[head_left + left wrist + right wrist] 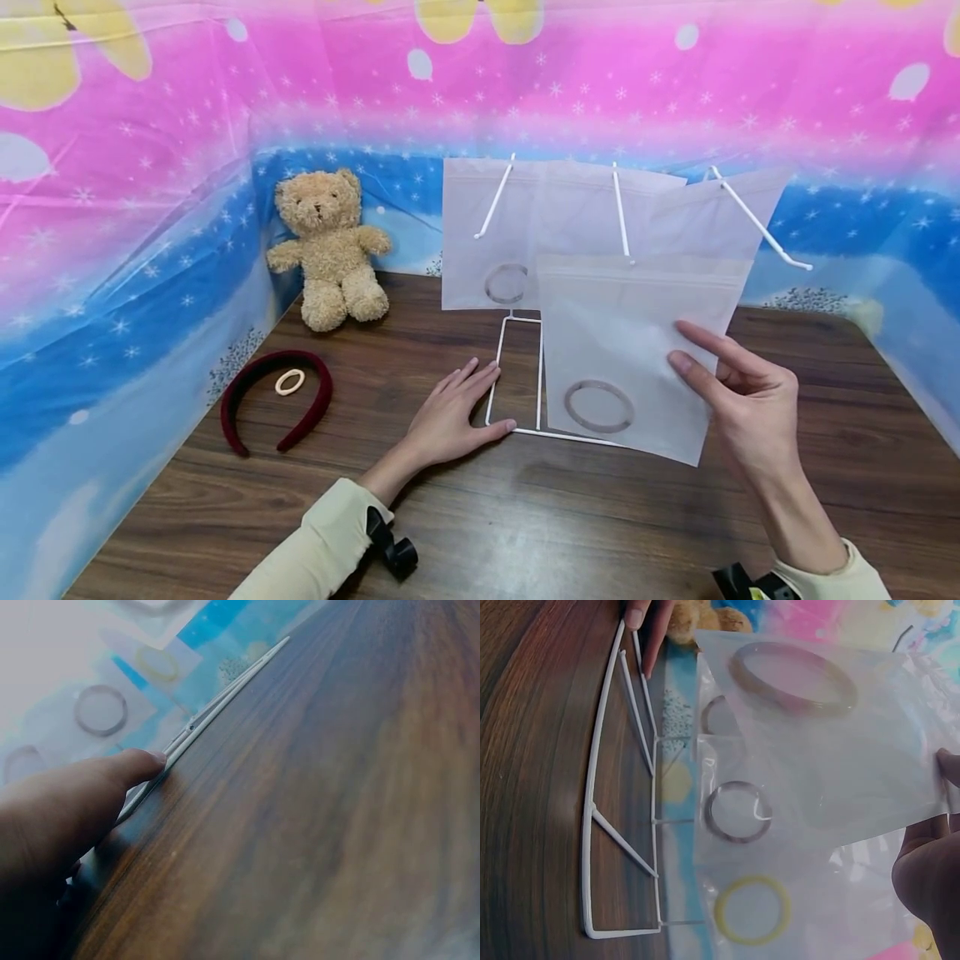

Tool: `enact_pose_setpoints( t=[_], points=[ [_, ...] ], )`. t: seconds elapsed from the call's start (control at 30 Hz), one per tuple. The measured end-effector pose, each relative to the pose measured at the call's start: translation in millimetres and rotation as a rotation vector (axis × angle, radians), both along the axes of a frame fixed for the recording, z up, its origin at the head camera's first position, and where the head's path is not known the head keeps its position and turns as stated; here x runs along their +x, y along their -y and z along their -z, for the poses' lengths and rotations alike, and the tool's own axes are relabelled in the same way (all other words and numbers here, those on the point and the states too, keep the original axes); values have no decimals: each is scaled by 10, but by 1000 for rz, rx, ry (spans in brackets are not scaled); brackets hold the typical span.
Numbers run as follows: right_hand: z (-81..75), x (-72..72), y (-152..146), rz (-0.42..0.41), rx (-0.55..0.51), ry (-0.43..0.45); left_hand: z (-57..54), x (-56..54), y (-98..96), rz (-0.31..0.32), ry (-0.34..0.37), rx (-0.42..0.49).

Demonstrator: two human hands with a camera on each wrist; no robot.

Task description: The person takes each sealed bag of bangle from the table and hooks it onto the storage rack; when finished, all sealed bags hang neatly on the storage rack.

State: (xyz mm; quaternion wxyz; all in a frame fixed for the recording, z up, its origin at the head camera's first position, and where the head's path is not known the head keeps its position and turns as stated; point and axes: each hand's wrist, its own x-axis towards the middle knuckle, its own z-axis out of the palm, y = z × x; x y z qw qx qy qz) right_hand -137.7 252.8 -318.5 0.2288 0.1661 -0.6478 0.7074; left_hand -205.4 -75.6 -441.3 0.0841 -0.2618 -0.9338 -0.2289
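Note:
A translucent zip bag point(645, 350) with a greyish-brown bangle point(598, 406) inside is pinched by my right hand point(750, 392) between thumb and fingers at its right edge. The held bag stands in front of a white wire rack point(540, 375) with three hooks. Similar bags point(480, 233) hang on those hooks; in the right wrist view, a yellow bangle point(751, 910) and a brown bangle point(739, 812) show inside two of them. With fingers spread, my left hand point(450, 417) rests on the left part of the rack's base, the thumb at the front bar.
Left of the rack, a dark red headband point(318, 408) lies on the wooden table point(480, 525), with a small cream ring point(289, 382) within its curve. A tan teddy bear point(330, 250) sits at the back left. Printed cloth point(600, 92) covers the walls behind.

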Motion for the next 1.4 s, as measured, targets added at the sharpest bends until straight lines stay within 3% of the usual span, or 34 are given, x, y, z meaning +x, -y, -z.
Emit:
enact_pose_setpoints(
  t=[0.27, 0.63, 0.8, 1.17, 1.4],
  points=[
    [8, -60, 30, -53, -27, -12, 10, -17, 40, -9, 1, -17],
    [84, -248, 111, 37, -20, 39, 15, -44, 91, -21, 1, -25],
    [86, -450, 158, 33, -76, 70, 17, -38, 99, -22, 11, -32],
    [84, -1051, 122, -107, -265, 105, 32, -18, 70, -8, 32, -43],
    [60, -1308, 110, -94, -260, 108, 47, 0, 59, -18, 20, -46]
  ],
)
